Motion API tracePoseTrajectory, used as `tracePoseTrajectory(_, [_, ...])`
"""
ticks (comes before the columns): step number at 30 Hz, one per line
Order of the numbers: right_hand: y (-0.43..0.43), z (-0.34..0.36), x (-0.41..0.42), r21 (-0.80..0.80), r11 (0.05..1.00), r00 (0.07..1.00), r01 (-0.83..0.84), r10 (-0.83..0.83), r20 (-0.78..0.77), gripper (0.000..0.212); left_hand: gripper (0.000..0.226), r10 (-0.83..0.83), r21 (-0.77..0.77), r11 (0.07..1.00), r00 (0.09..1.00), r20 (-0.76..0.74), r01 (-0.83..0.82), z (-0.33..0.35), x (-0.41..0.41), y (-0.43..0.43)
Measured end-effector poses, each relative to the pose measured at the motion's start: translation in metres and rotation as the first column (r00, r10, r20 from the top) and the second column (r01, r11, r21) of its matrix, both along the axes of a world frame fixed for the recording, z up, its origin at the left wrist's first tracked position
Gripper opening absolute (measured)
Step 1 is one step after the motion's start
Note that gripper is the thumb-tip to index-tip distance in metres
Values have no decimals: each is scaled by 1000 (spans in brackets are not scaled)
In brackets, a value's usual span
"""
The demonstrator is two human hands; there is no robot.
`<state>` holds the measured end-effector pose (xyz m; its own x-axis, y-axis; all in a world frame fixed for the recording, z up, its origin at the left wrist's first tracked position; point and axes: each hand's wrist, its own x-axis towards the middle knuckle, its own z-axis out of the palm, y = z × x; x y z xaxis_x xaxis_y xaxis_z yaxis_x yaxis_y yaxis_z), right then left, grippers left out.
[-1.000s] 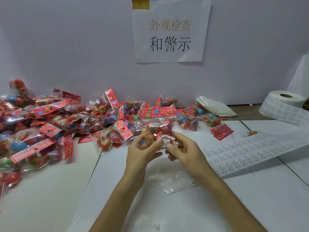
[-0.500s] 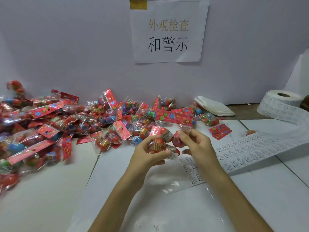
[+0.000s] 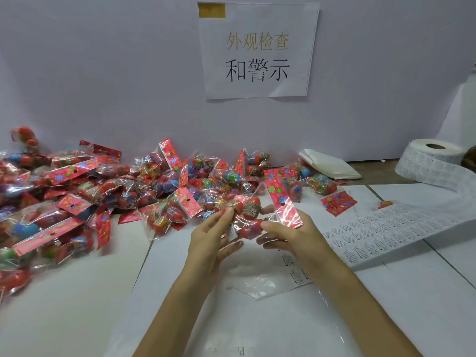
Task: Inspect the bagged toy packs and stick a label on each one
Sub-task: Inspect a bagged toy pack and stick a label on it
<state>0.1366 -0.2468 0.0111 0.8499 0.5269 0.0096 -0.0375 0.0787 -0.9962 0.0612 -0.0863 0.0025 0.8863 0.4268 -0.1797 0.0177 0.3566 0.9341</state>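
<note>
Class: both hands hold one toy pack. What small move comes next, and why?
Probably the right hand lets go of the pack and reaches for the label strip, which lies just to its right; the left hand can hold the pack.

Paper sign on the wall: upper line 外观检查 in pale gold, lower line 和警示 in larger black. Ochre patch in the sign's top left corner, nothing legible on it.

Toy pack at centre: paper band round one red egg, fine print unreadable, plus a "6+" mark.

Label strip and label roll: rows of tiny black print, too small to read.

White sheet, near edge: faint lettering, only a reversed "P" made out.
</note>
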Motion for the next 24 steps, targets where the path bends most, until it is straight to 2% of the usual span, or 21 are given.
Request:
tracePoseTrajectory(5, [-2,-3,5,83,993,996,82,-81,-22,21,35,-124,-110,986,992,25,126,0,-1,2])
tracePoseTrajectory(10, [-15,-2,15,-48,998,997,-32,36,75,27,31,-133,-83,987,990,37,135,-2,1,5])
tracePoseTrajectory(12, [-22,3,19,-60,997,996,-55,59,72,40,39,-128,-40,991,992,18,128,0,0,6])
tracePoseTrajectory(14, [-26,7,21,-17,1000,997,-11,12,80,50,52,-160,16,987,987,-2,160,-2,-1,7])
tracePoseTrajectory(18, [-34,15,24,-58,994,967,95,-78,242,49,67,-257,79,962,965,-48,260,-3,-2,3])
tracePoseTrajectory(22, [-37,31,24,-247,966,960,-74,136,244,24,57,-323,135,936,946,-41,325,-7,-2,6])
tracePoseTrajectory(24, [-38,35,26,-311,939,958,-150,215,189,22,58,-312,107,945,949,30,308,-11,2,10])
